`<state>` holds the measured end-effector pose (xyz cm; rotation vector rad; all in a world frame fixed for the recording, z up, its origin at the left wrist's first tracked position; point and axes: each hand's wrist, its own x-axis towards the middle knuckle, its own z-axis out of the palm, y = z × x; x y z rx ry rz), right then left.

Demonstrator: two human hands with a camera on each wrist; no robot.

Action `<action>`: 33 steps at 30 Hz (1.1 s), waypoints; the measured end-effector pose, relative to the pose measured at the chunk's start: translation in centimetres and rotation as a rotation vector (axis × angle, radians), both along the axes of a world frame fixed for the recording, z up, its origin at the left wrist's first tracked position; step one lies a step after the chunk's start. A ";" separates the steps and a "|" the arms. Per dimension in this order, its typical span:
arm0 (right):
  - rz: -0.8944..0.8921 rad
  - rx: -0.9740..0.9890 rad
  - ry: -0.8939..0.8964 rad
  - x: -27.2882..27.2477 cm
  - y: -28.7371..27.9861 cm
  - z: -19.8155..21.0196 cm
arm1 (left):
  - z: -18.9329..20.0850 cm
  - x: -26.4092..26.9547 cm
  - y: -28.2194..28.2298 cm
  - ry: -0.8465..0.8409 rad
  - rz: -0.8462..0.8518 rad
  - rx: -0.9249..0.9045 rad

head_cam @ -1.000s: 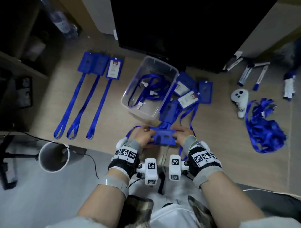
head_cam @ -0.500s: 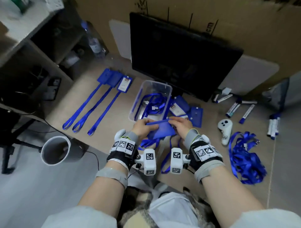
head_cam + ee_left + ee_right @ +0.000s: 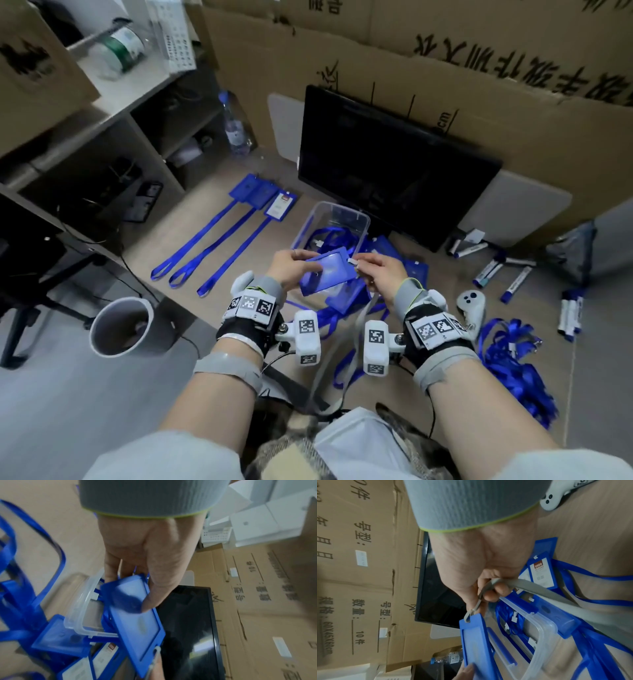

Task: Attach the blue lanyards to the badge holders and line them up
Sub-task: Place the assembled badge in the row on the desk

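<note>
Two hands work above the near edge of a wooden desk. The left hand pinches one end of a blue badge holder, thumb on its clear face, holding it in the air. The right hand is closed around a strap and its white clip, which sits at the slot in the holder's other end; in the right wrist view this strap looks grey, not blue, though lighting may mislead. The step in hand appears to be hooking the clip through the slot; whether it is already fastened cannot be told. Next, the clip would need closing, then the pair laid flat beside the finished ones. Under the hands lie loose holders and tangled blue lanyards. Just beyond stands a clear plastic bin holding more lanyards. To the far left, three finished badges lie in a row with straps stretched toward the viewer. Behind everything stands a dark monitor.
</note>
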<state>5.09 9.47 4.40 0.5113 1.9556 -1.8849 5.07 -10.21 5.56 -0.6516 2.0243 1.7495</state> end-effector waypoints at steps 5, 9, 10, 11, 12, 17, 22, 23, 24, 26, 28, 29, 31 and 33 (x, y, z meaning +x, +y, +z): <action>0.004 0.068 0.080 -0.4 -0.4 2.4 | 0.6 -0.5 0.4 0.111 -0.280 -0.039; -0.057 0.123 0.118 -1.1 -1.1 3.2 | 1.4 -1.5 0.4 0.141 -0.326 0.074; -0.068 0.136 0.133 -1.3 -1.4 3.3 | 1.5 -1.9 0.0 0.143 -0.359 0.059; -0.080 0.145 0.146 -1.5 -1.7 3.4 | 1.6 -2.3 -0.4 0.152 -0.392 0.035; -0.088 0.157 0.157 -1.6 -1.8 3.4 | 1.7 -2.6 -0.6 0.157 -0.414 -0.002; -0.090 0.274 0.244 -3.5 -4.3 3.8 | 2.2 -5.3 -3.2 0.113 -0.491 -0.065; 0.053 0.412 0.223 -5.5 -8.1 4.6 | 2.6 -8.8 -6.7 0.141 -0.592 -0.246; 0.060 0.399 0.206 -5.7 -8.5 5.0 | 2.6 -9.2 -7.1 0.146 -0.602 -0.247; 0.051 0.383 0.188 -6.1 -9.3 5.3 | 2.7 -9.9 -8.0 0.152 -0.615 -0.238; 0.003 0.379 0.144 -6.8 -10.6 5.6 | 2.8 -10.7 -9.4 0.166 -0.637 -0.194; -0.058 0.390 0.084 -7.3 -11.5 5.3 | 2.8 -11.4 -10.1 0.200 -0.640 -0.118; -0.084 0.389 0.054 -7.3 -11.9 5.0 | 2.9 -11.6 -10.2 0.231 -0.636 -0.079; -0.135 0.393 0.018 -7.2 -12.5 4.2 | 3.3 -12.3 -10.3 0.265 -0.656 -0.018; -0.224 0.364 0.046 -7.0 -13.1 4.0 | 3.3 -12.9 -10.5 0.248 -0.712 0.009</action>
